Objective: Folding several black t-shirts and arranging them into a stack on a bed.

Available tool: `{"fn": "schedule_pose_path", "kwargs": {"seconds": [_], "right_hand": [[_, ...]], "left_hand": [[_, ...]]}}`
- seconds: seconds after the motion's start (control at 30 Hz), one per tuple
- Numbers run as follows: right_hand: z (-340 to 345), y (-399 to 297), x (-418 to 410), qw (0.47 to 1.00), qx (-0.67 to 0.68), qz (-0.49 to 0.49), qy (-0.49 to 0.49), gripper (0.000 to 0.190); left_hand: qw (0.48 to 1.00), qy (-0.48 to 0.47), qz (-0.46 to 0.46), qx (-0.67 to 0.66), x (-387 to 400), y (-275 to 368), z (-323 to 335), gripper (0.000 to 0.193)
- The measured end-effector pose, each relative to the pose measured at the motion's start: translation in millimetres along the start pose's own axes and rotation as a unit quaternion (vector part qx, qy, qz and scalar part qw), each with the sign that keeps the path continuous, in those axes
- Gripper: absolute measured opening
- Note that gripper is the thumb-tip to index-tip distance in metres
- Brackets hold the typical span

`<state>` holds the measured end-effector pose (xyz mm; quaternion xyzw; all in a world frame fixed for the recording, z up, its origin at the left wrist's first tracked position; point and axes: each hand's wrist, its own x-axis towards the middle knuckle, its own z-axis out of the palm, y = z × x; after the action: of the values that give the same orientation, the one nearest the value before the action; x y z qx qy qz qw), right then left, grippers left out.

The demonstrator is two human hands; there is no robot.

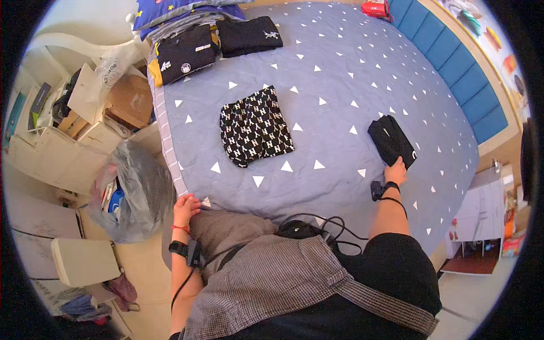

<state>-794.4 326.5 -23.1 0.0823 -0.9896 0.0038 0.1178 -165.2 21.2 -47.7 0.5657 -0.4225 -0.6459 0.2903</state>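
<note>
My right hand is at the near edge of a folded black garment on the right of the bed. Its thumb or a finger shows on top, and other fingertips are hidden at the edge. My left hand holds nothing and rests by the bed's near left corner, beside my knee, fingers slightly apart. Between the hands, farther in, a folded black garment with white letter print lies on the blue-grey bedspread with white triangles.
Two folded black garments, one partly over yellow cloth and another, lie far left near stacked bedding. A clear plastic bag and a cream stool stand left. A black cable loops by my lap.
</note>
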Motion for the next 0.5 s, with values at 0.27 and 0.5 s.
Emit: {"fn": "schedule_pose_path", "kwargs": {"seconds": [0.27,0.5], "right_hand": [[2,-31,65,0.916,0.394,-0.047,-0.056,0.03],[-123,-216,-136,0.555,0.517,-0.281,-0.587,0.038]], "left_hand": [[0.999,-0.012,-0.01,0.034,11,3,4,0.024],[0.998,-0.017,0.003,0.062,-4,8,15,0.028]]}}
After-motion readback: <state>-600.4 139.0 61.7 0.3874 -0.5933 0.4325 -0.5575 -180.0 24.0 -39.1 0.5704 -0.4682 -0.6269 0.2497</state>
